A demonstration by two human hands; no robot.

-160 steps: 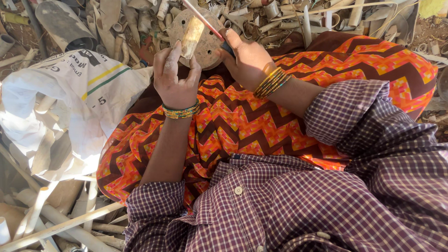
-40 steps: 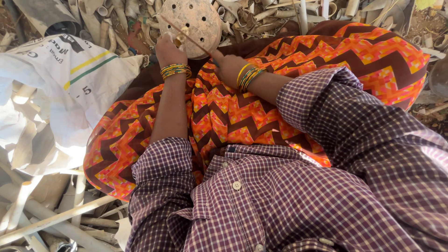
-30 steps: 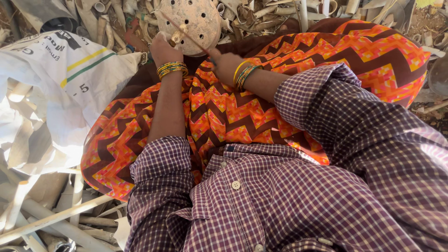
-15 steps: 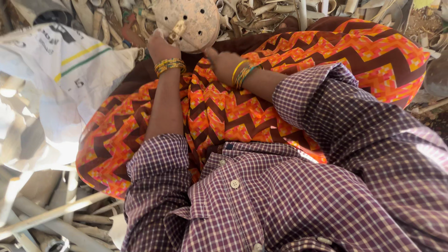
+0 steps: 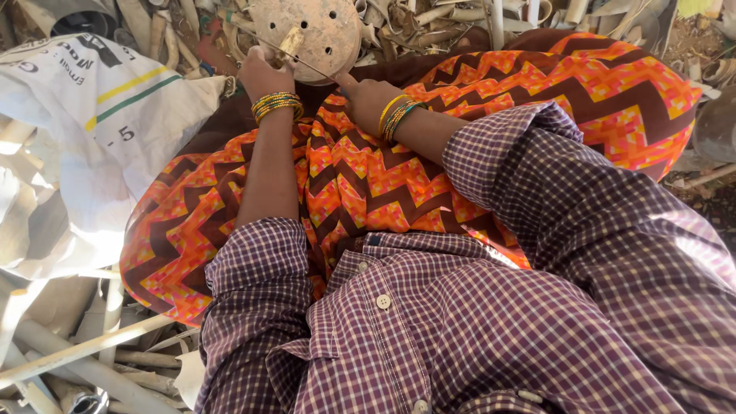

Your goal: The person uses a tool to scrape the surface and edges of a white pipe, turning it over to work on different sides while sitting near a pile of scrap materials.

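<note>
Left hand (image 5: 264,75) grips a stub (image 5: 291,40) on the disc (image 5: 310,31) at 12 o'clock; right hand (image 5: 368,98) pinches a thin rod (image 5: 307,65). Mid-trimming, I'd say; next needs a steady stroke.

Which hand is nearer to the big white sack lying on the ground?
The left hand. It grips the round perforated disc just right of the white sack; the right hand is farther right, beyond the left.

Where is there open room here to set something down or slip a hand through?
The broadest bare patch is the orange zigzag cloth over the lap, right of the right hand. The white printed sack offers a flat stretch left of the left hand. It is crowded around the round perforated disc, and pale scrap strips litter the ground.
</note>
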